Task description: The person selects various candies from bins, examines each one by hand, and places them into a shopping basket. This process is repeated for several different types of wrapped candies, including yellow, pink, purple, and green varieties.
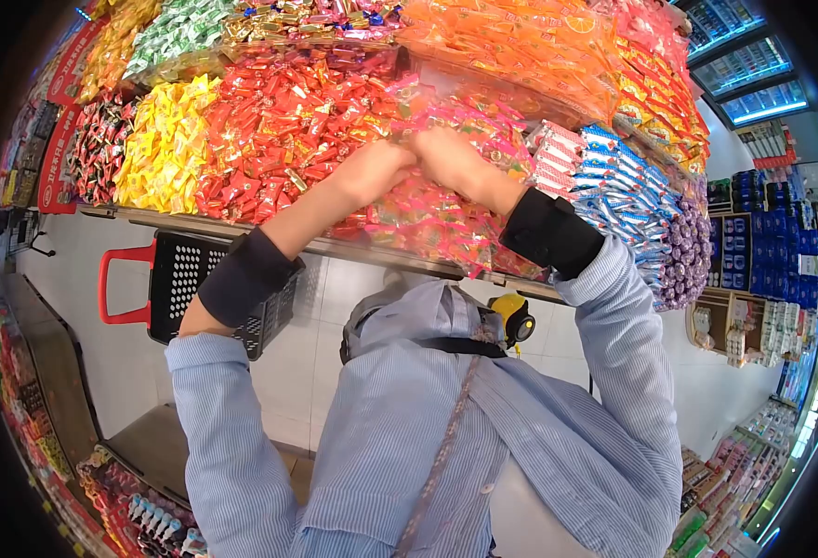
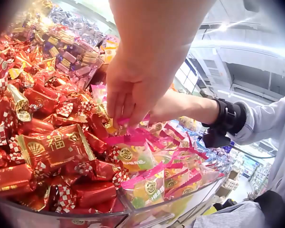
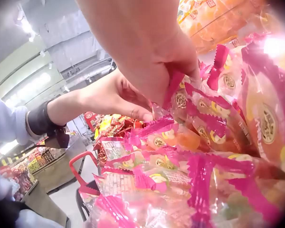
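Observation:
Both hands meet over a heap of clear jelly candy packets (image 1: 428, 223) with pink crimped edges. With bent fingers, my left hand (image 1: 376, 175) pinches the pink edge of a packet (image 2: 126, 122); the red candies lie beside it. My right hand (image 1: 455, 166) comes in from the other side, knuckles close to the left hand. In the right wrist view its thumb and fingers grip the pink edge of a packet (image 3: 175, 89), and the left thumb (image 3: 141, 113) is right beside it. The fingertips are partly hidden among the wrappers.
Red-wrapped candies (image 1: 279, 139) and yellow ones (image 1: 167, 139) fill bins on the left. Blue-and-white packets (image 1: 609, 186) and purple candies (image 1: 686, 251) lie right. Orange bags (image 1: 521, 51) rise behind. A black basket (image 1: 181, 279) with a red handle stands below the bin's front edge.

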A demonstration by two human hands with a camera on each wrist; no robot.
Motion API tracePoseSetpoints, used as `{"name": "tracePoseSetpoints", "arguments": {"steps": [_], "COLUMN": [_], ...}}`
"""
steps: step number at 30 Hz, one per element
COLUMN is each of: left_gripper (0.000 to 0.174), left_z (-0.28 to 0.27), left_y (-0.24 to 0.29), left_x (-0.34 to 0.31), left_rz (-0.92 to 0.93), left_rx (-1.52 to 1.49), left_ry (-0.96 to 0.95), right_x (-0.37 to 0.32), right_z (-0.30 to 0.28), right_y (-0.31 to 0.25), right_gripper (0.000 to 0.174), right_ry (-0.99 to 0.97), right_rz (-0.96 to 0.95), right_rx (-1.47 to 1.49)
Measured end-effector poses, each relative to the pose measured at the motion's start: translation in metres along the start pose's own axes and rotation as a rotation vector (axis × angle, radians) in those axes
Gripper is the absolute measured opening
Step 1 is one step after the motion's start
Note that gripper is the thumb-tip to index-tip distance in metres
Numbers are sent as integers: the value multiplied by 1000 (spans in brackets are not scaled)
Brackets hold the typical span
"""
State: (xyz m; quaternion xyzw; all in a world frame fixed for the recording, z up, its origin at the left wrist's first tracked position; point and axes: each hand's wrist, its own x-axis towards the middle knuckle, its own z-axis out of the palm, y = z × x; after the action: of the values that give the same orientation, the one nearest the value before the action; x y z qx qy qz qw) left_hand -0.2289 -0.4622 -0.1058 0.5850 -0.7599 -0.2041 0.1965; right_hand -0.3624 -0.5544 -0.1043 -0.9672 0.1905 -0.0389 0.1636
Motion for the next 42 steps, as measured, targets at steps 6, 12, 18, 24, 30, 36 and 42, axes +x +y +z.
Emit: {"name": "tracePoseSetpoints", "arguments": {"steps": [6,12,18,24,30,36,42], "left_gripper": [19,16,19,18,17,20,25], "left_z": [-1,1,10,21,18,5,-28], "left_y": [3,5,6,0,8,21,77], "left_x": [1,9,24,26,18,11,1], "left_rz": [42,39,60,1,1,136,152], "left_rx": [14,67,80,182,111,201,-109], "left_ry": [41,90,90,-66,-1,197,376], "right_x": [-3,-54,-98,-103,-101,-107,-111], "right_z": [-17,-121,-73,-66,-64,-70,-96], "right_y": [14,46,74,61,61,57,21], "right_gripper": [15,15,27,44,35,21,15], "right_ry": [28,210,158,190,179,354,367], "right_rz": [18,176,250,198,281,319,293], "right_rx": [159,221,23,-282,-27,347,901]}}
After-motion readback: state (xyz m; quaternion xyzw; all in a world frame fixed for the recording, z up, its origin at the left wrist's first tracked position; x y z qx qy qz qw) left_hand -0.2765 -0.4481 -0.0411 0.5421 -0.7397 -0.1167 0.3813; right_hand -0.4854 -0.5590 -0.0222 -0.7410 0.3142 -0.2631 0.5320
